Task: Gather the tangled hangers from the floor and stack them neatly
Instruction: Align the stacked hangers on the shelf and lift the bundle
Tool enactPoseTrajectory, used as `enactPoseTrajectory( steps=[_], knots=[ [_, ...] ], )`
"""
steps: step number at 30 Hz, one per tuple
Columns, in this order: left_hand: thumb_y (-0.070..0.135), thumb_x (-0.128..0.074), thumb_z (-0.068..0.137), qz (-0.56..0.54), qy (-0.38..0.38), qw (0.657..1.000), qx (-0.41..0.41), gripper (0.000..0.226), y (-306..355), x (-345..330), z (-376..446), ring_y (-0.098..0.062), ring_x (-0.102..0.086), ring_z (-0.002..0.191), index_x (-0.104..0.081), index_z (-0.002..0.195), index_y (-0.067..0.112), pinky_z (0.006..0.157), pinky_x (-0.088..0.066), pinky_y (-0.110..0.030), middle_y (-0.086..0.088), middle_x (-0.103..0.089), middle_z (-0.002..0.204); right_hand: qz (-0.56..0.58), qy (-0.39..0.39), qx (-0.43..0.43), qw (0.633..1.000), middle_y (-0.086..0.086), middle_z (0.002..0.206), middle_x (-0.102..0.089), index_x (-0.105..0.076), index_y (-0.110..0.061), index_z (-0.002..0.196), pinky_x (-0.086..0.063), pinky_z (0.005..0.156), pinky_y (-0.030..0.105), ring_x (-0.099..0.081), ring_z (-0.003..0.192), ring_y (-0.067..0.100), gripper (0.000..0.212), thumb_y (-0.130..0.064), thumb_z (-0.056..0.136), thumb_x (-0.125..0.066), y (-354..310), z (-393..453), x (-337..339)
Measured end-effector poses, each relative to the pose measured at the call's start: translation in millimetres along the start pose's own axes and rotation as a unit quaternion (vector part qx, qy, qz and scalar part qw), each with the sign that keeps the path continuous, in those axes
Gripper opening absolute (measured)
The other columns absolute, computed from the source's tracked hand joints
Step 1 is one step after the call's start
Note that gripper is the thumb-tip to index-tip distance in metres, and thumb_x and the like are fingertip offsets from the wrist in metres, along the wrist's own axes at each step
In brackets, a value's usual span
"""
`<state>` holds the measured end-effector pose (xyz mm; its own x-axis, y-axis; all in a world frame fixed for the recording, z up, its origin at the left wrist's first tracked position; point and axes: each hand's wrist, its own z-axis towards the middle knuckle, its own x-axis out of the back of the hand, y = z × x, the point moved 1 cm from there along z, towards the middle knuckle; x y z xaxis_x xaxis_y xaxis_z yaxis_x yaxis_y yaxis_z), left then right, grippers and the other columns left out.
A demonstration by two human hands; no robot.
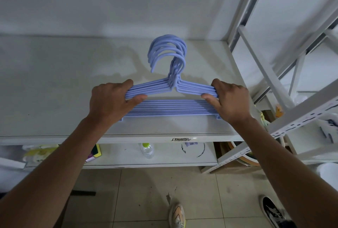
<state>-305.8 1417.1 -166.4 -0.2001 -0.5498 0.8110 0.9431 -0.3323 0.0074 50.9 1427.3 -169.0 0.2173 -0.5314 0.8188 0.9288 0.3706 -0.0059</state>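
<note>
- A stack of light blue hangers [170,108] sits on the top board of a white shelf [54,85], lined up one against another with their bottom bars parallel to the front edge.
- The stack lies nearer the front edge than the back wall, and closer to the right end of the shelf than to the left.
- The hooks [168,52] bunch together and curve up toward the back edge, fanned slightly rather than perfectly flush.
- The left hand [111,100] grips the left shoulder arms of the hangers, fingers curled over the top of the bundle and thumb pressed in from below.
- The right hand [230,100] clamps the right shoulder arms the same way, fingers over and thumb under.
- Both forearms reach forward from the bottom corners of the view to the stack.
- On the lower board of the shelf stand a clear bottle with a green cap [147,150], a small box [94,153] and a yellowish packet [39,153], all near its front edge.
- A grey metal rack [285,89] leans at the right end of the shelf.
- On the tiled floor [139,191] below, two shoes show: a pale one [176,216] near the middle and a dark one [273,211] to its right.
</note>
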Motion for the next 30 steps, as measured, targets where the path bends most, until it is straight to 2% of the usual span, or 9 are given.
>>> enactPoseTrajectory(
  steps=[9, 14, 16, 18, 21, 24, 26, 28, 30],
  knots=[
    [0.083, -0.024, 0.091, 0.002, -0.018, 0.999, 0.027, 0.073, 0.6, -2.1, -1.2, -0.027, -0.053, 0.041, -0.052, 0.074, 0.018, 0.047, -0.04, -0.027, 0.0, -0.053, 0.047, -0.009, 0.031, 0.007, 0.999, -0.002, 0.061, -0.056, -0.057, -0.016, 0.079, -0.023, 0.054, 0.023, -0.036, 0.048, 0.014, 0.066, -0.071, 0.101, -0.028, 3.2, -1.3, -8.2],
    [0.083, -0.022, 0.091, 0.0, -0.049, 0.999, -0.001, 0.077, 3.8, 22.7, -0.5, -0.029, -0.058, 0.04, -0.056, 0.073, 0.016, 0.043, -0.043, -0.028, -0.004, -0.057, 0.046, 0.025, -0.041, 0.045, 0.998, 0.003, 0.059, -0.06, -0.06, -0.011, 0.08, -0.04, 0.045, 0.028, -0.055, 0.044, 0.026, 0.075, -0.072, 0.1, -0.021, 3.6, 6.2, 7.5],
    [0.082, -0.018, 0.092, 0.027, -0.065, 0.997, 0.016, 0.077, 6.6, 41.7, -7.5, -0.029, -0.06, 0.04, -0.057, 0.072, 0.019, 0.044, -0.04, -0.026, -0.005, -0.057, 0.045, 0.062, -0.07, 0.068, 0.993, 0.005, 0.054, -0.06, -0.061, -0.011, 0.078, -0.041, 0.042, 0.029, -0.057, 0.041, 0.029, 0.079, -0.073, 0.1, -0.017, -0.9, 18.5, 20.5],
    [0.082, -0.015, 0.092, 0.046, -0.088, 0.994, 0.052, 0.077, 7.2, 67.1, -18.8, -0.029, -0.06, 0.042, -0.058, 0.072, 0.021, 0.043, -0.04, -0.027, -0.004, -0.056, 0.046, 0.066, -0.118, 0.088, 0.987, 0.006, 0.053, -0.061, -0.061, -0.013, 0.08, -0.039, 0.043, 0.029, -0.061, 0.043, 0.032, 0.085, -0.077, 0.097, -0.009, -14.2, 33.3, 34.1],
    [0.086, -0.01, 0.088, 0.055, -0.12, 0.983, 0.124, 0.079, 2.6, 122.3, -38.2, -0.03, -0.063, 0.05, -0.057, 0.073, 0.024, 0.046, -0.045, -0.031, -0.002, -0.056, 0.051, 0.037, -0.179, 0.143, 0.973, 0.004, 0.064, -0.065, -0.06, -0.019, 0.096, -0.036, 0.052, 0.033, -0.068, 0.062, 0.031, 0.094, -0.085, 0.083, 0.005, -40.2, 54.2, 54.0],
    [0.092, -0.003, 0.079, 0.077, -0.154, 0.962, 0.211, 0.082, 4.6, 189.1, -68.7, -0.028, -0.062, 0.06, -0.052, 0.072, 0.027, 0.055, -0.05, -0.035, -0.001, -0.057, 0.057, 0.087, -0.184, 0.218, 0.954, 0.004, 0.068, -0.061, -0.06, -0.02, 0.1, -0.033, 0.056, 0.033, -0.067, 0.07, 0.031, 0.096, -0.086, 0.082, 0.009, -75.8, 75.3, 76.2],
    [0.094, -0.009, 0.077, 0.077, -0.161, 0.945, 0.275, 0.074, 14.7, 229.3, -95.7, -0.026, -0.057, 0.063, -0.046, 0.067, 0.03, 0.058, -0.045, -0.035, 0.002, -0.051, 0.056, 0.126, -0.176, 0.266, 0.939, 0.007, 0.071, -0.063, -0.061, -0.02, 0.1, -0.036, 0.057, 0.034, -0.066, 0.072, 0.033, 0.095, -0.085, 0.081, 0.005, -106.3, 86.6, 89.8],
    [0.091, -0.016, 0.078, 0.093, -0.16, 0.922, 0.34, 0.072, 30.1, 266.0, -126.5, -0.027, -0.061, 0.071, -0.056, 0.071, 0.031, 0.064, -0.046, -0.037, 0.004, -0.054, 0.06, 0.15, -0.168, 0.31, 0.924, 0.004, 0.068, -0.057, -0.061, -0.022, 0.097, -0.039, 0.059, 0.034, -0.066, 0.074, 0.032, 0.092, -0.085, 0.08, 0.003, -139.6, 90.3, 102.3],
    [0.09, -0.017, 0.078, 0.112, -0.176, 0.893, 0.399, 0.079, 50.7, 299.5, -160.7, -0.028, -0.066, 0.079, -0.066, 0.081, 0.027, 0.071, -0.051, -0.039, 0.002, -0.06, 0.067, 0.174, -0.184, 0.343, 0.905, -0.003, 0.064, -0.046, -0.056, -0.024, 0.088, -0.04, 0.06, 0.034, -0.063, 0.073, 0.03, 0.084, -0.088, 0.082, -0.001, -171.0, 84.2, 115.6]
  ],
)
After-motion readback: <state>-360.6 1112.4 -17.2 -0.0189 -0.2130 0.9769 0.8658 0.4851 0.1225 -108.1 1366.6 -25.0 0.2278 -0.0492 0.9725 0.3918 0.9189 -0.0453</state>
